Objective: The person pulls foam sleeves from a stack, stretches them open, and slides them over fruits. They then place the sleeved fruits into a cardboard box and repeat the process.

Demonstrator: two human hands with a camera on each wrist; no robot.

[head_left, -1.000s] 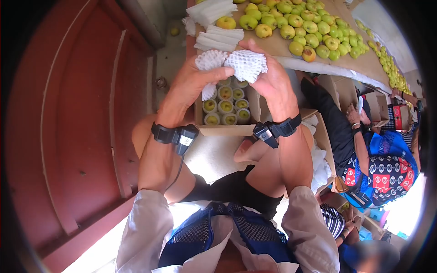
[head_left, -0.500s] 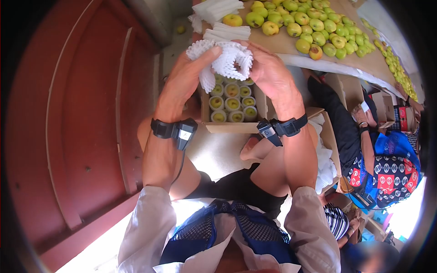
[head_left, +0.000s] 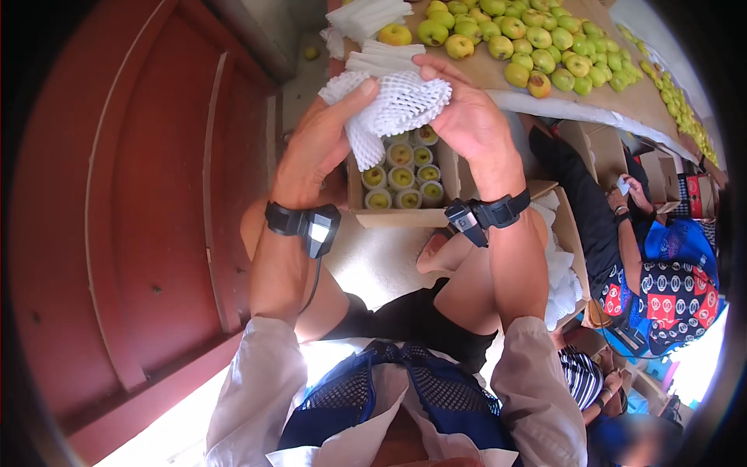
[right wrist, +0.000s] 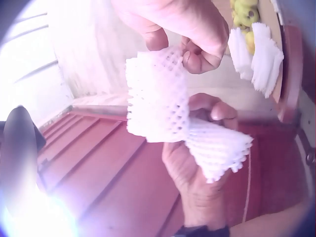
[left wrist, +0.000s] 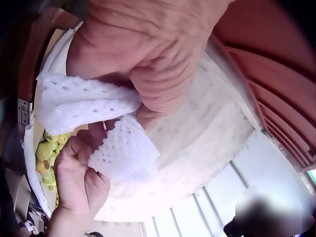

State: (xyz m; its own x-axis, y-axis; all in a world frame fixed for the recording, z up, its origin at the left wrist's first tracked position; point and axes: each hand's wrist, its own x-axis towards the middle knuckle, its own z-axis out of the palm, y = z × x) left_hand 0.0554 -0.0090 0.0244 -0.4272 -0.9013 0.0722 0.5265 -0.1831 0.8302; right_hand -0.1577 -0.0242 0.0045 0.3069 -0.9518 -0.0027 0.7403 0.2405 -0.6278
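White foam mesh netting (head_left: 403, 101) is stretched between both hands above the box. The left hand (head_left: 323, 128) pinches its left part with the thumb on top, and a loose end hangs below. In the right wrist view the right hand (right wrist: 187, 29) pinches the upper edge of the foam net (right wrist: 158, 96), while the left hand (right wrist: 197, 163) grips its narrowed middle and the other end flares out. The right hand (head_left: 475, 128) is at the net's right side in the head view. Beneath stands a cardboard box (head_left: 401, 219) with net-wrapped apples (head_left: 401, 177).
Many loose green apples (head_left: 545, 43) lie on a table beyond the hands, with stacks of foam nets (head_left: 373, 17) at its left. A box of white nets (head_left: 562, 268) is beside the right leg. Other people work at the right. A red door (head_left: 148, 202) stands left.
The netting has changed shape: its round opening, seen half a second ago, now looks flattened and drawn out rightward. The camera view has shifted slightly, and both hands still hold the net.
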